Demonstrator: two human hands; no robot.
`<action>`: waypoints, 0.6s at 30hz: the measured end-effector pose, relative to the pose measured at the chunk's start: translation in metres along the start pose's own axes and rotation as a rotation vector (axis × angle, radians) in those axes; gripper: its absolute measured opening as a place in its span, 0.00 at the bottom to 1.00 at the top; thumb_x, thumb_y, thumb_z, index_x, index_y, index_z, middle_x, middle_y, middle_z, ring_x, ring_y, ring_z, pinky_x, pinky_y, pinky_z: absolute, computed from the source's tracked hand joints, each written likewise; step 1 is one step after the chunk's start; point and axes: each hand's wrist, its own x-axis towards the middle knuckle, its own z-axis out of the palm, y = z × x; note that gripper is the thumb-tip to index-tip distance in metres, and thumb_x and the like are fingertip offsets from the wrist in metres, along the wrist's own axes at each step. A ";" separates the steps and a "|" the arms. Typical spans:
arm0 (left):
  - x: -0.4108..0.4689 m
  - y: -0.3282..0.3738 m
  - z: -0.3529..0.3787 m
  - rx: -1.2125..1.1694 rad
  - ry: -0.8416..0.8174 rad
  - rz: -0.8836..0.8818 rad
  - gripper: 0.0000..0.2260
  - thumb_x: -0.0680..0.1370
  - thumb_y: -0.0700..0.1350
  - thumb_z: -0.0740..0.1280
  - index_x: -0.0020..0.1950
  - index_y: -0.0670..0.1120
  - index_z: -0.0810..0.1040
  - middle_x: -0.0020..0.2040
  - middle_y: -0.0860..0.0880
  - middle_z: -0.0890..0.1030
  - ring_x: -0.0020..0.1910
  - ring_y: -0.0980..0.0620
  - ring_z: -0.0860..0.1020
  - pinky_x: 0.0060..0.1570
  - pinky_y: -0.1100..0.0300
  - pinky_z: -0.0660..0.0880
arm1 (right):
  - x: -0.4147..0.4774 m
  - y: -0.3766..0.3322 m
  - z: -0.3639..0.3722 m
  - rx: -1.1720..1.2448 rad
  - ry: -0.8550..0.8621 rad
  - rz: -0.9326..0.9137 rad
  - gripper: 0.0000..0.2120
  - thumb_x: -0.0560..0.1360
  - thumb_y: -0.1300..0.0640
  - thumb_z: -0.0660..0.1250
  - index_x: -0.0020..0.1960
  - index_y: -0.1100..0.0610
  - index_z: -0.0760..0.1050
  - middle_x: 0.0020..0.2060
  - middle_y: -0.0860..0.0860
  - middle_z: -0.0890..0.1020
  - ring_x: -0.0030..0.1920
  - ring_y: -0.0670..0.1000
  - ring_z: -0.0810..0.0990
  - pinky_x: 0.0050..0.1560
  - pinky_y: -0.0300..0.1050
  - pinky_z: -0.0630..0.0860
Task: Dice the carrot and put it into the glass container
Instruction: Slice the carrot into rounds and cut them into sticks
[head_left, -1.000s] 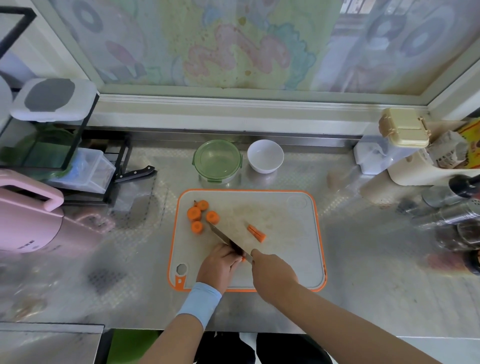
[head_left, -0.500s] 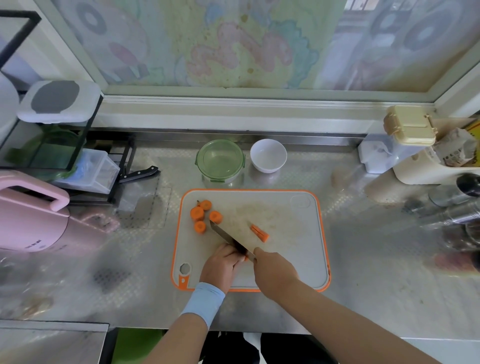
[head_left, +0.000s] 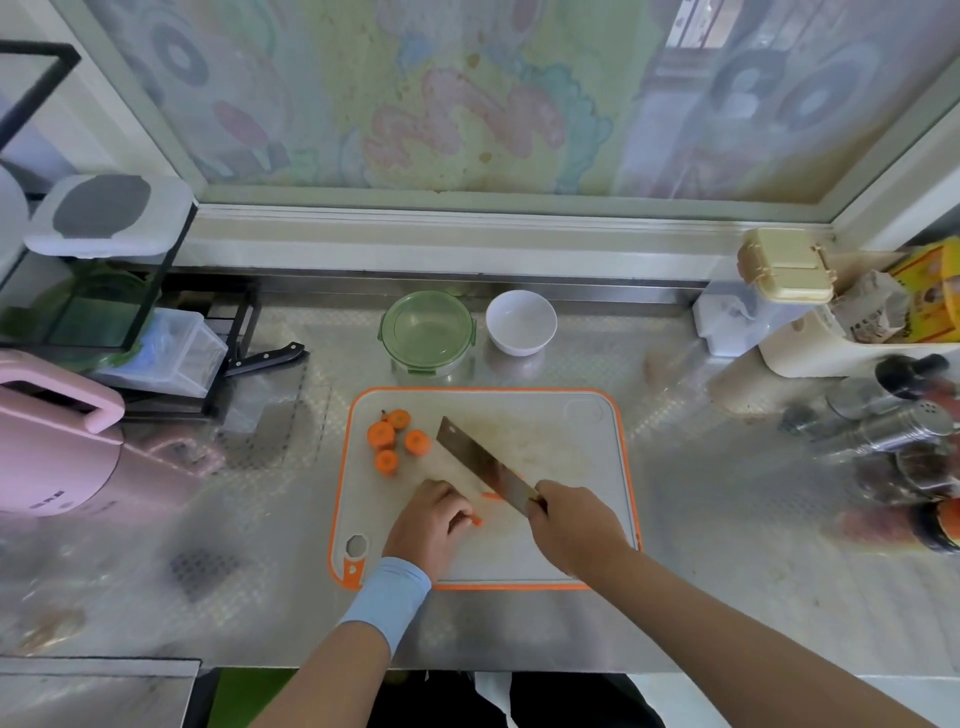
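Behind the orange-rimmed cutting board we see the green-lidded glass container with its lid on, and a white bowl just beside it. Four carrot rounds sit at the board's far left. Our left hand curls over a small carrot piece, fingertips pinning it. Our right hand is closed around the cleaver handle, blade tilted, its flat face showing, pointing toward the rounds.
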 end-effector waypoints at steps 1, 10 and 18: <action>0.006 0.002 -0.002 0.007 -0.016 -0.030 0.10 0.66 0.37 0.77 0.40 0.48 0.79 0.43 0.52 0.75 0.47 0.55 0.71 0.47 0.68 0.67 | 0.002 0.002 -0.004 0.018 0.009 0.023 0.11 0.80 0.50 0.57 0.40 0.51 0.67 0.35 0.50 0.77 0.36 0.55 0.77 0.33 0.45 0.69; 0.035 0.018 0.000 0.053 -0.242 -0.098 0.04 0.71 0.47 0.74 0.44 0.49 0.84 0.45 0.52 0.78 0.50 0.53 0.73 0.51 0.65 0.68 | 0.015 0.018 -0.023 0.053 0.019 0.059 0.12 0.82 0.50 0.56 0.40 0.51 0.68 0.35 0.49 0.77 0.35 0.52 0.76 0.32 0.44 0.68; 0.036 0.031 0.005 0.087 -0.179 0.032 0.06 0.75 0.46 0.70 0.50 0.53 0.84 0.51 0.56 0.78 0.53 0.55 0.71 0.53 0.62 0.70 | 0.025 0.033 -0.028 0.052 0.065 0.100 0.13 0.82 0.51 0.55 0.39 0.51 0.66 0.34 0.49 0.76 0.32 0.51 0.73 0.31 0.44 0.67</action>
